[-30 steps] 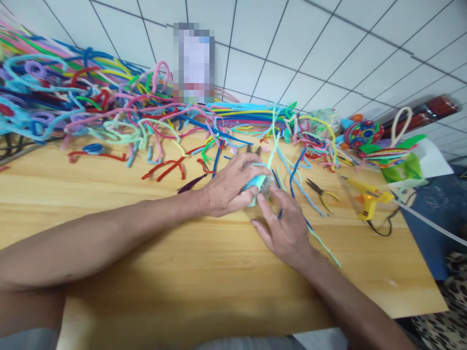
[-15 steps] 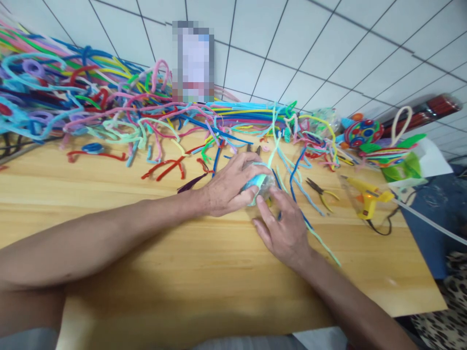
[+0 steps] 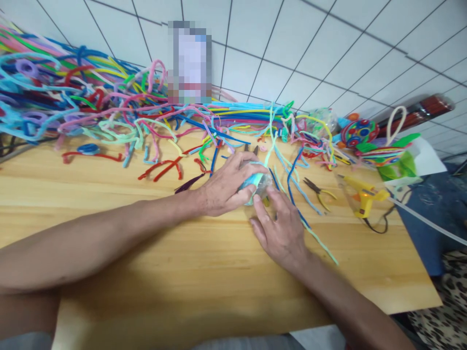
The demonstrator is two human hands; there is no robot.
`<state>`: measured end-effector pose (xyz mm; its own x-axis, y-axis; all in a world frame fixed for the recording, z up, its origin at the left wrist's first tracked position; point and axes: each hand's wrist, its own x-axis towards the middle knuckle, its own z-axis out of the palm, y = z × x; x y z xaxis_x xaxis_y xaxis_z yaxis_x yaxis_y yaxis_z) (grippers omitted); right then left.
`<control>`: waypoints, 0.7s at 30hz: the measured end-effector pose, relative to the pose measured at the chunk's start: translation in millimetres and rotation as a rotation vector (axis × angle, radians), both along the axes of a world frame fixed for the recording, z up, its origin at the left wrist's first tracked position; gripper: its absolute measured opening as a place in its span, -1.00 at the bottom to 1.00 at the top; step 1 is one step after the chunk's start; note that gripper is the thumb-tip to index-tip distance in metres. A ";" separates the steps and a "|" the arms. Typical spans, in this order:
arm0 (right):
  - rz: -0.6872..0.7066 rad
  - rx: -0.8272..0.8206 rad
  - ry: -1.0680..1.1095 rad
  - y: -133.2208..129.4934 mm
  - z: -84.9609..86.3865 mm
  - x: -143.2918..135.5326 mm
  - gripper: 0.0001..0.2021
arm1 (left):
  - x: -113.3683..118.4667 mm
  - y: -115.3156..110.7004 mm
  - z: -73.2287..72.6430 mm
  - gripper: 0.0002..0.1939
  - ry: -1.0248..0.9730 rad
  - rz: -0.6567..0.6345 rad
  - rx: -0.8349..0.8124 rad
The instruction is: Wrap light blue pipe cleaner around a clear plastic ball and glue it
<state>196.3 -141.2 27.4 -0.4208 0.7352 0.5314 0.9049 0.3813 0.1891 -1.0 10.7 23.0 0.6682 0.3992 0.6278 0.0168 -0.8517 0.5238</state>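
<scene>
My left hand (image 3: 231,184) is curled over a clear, rounded plastic piece (image 3: 264,183) partly covered in blue and mint-green pipe cleaner. Its fingers press the piece from above and the near side. A mint-green pipe cleaner (image 3: 270,146) runs from it toward the back. My right hand (image 3: 280,228) rests at the near right of the piece, its fingers apart and fingertips at the edge. Whether those fingertips press on it is hard to make out. Blue and mint pipe cleaners (image 3: 321,244) lie beside and under the right hand.
Piled pipe cleaners (image 3: 109,112) in many colours line the back of the wooden table (image 3: 164,282). Pliers (image 3: 319,193) with yellow handles and a yellow glue gun (image 3: 365,197) lie at the right. Behind them sits a colourful ornament (image 3: 361,133). A blurred-out screen (image 3: 191,63) stands at the back.
The whole view has shifted slightly, so things appear a little further left. Both hands keep nearly the same pose around the plastic piece.
</scene>
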 end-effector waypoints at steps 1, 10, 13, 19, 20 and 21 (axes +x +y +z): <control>-0.012 0.003 -0.009 -0.7 -0.5 -0.8 -0.30 | -0.1 0.0 0.1 -0.59 0.003 0.000 -0.001; -0.050 0.006 -0.064 -5.2 -0.4 -5.6 -0.33 | 0.8 -1.0 3.5 -0.59 0.014 0.001 -0.031; -0.053 -0.001 -0.074 -6.6 -0.3 -6.0 -0.36 | 1.6 -0.8 3.8 -0.60 0.010 -0.006 -0.038; -0.093 -0.023 -0.056 -6.6 -5.0 -5.8 -0.29 | 2.4 0.6 4.0 -0.60 0.020 0.000 -0.053; -0.091 -0.026 -0.047 -6.0 -5.6 -5.3 -0.27 | 2.3 0.9 4.1 -0.60 0.020 0.000 -0.054; -0.083 -0.033 -0.034 -5.2 -6.1 -4.6 -0.24 | 2.1 1.1 4.2 -0.60 0.019 0.000 -0.055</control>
<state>191.7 -146.4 21.3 -0.3748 0.7852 0.4929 0.9270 0.3115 0.2087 1.1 11.8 27.3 0.6797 0.4325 0.5925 0.0268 -0.8218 0.5691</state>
